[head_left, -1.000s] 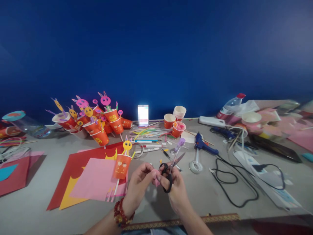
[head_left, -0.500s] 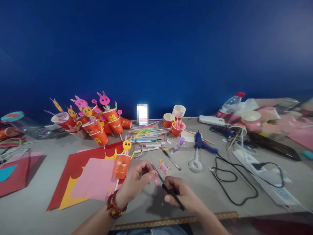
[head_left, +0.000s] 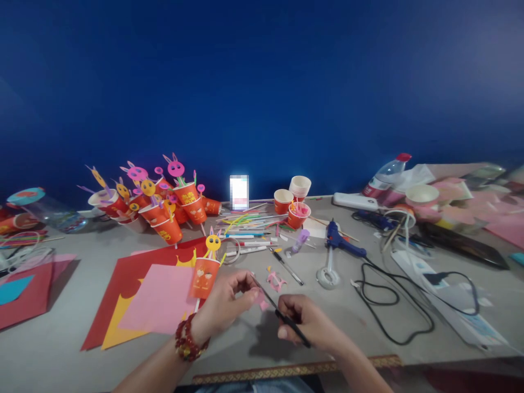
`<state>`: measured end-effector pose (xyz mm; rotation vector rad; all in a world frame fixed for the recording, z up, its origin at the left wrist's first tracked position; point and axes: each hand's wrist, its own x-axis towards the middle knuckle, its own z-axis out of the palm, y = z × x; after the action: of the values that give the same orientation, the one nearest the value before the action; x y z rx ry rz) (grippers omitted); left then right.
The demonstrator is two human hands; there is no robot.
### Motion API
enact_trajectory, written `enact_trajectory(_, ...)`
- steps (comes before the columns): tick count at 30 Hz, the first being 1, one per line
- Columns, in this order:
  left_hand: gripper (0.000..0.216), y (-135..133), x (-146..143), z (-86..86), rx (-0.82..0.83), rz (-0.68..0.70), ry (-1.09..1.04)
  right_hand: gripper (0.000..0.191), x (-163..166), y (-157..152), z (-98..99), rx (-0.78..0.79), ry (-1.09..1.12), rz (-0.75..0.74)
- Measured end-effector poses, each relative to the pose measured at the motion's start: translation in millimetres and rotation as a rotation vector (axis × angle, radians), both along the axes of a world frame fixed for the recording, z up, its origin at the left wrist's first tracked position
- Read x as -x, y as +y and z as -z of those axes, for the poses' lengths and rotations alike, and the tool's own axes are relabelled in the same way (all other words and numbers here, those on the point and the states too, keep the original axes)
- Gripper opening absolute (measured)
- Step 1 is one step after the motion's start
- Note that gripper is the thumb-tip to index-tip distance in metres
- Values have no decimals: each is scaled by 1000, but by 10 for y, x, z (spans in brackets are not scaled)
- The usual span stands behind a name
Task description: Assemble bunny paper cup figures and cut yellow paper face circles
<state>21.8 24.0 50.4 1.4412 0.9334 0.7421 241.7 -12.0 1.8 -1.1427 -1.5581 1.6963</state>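
Observation:
My left hand [head_left: 224, 303] pinches a small pink paper piece [head_left: 262, 301] just above the grey table [head_left: 352, 327]; a red bead bracelet [head_left: 185, 339] circles its wrist. My right hand [head_left: 309, 322] is wrapped round black-handled scissors [head_left: 282, 316], whose blades point up-left toward the pink piece. An orange paper cup with a yellow bunny head on a stick [head_left: 206, 273] stands just left of my left hand, on pink paper [head_left: 159, 297]. A small pink cut-out [head_left: 275, 280] lies on the table beyond the scissors.
Red, yellow and pink sheets [head_left: 135, 273] lie front left. Several decorated orange cups [head_left: 164, 204] stand at the back left. Pens and straws [head_left: 249, 232], a blue glue gun [head_left: 339, 243], a black cable [head_left: 388, 305], a power strip [head_left: 434, 284] and a bottle [head_left: 382, 177] crowd the middle and right.
My right hand dropped from in front of me and tilted the scissors, blades now pointing up-left at the pink piece. A pink cut-out now lies on the table. My left hand barely moved.

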Motion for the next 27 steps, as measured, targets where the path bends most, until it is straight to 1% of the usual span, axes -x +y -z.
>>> enact_trajectory(8,12,13,23,8,-22,18,40,64,-13,30,-27,-97,-82,13)
enact_trajectory(10,12,14,22,12,-21,6,35,64,-4,23,0,-73,-68,30)
enact_trajectory(14,17,9,7,27,20,-47,5,64,28,15,63,48,9,82)
enact_trajectory(17,20,-16,-14,64,110,-109,-96,59,63,34,57,29,102,170)
enact_trajectory(20,21,-64,-43,122,237,-154,-261,49,128,54,18,-54,183,289)
enact_trajectory(23,20,-108,-83,177,362,-194,-414,39,232,49,-14,-81,261,386)
enact_trajectory(25,21,-123,-111,198,427,-225,-489,40,310,35,-35,-60,331,447)
enact_trajectory(27,23,-129,-140,205,453,-253,-523,43,386,21,-61,-32,379,513)
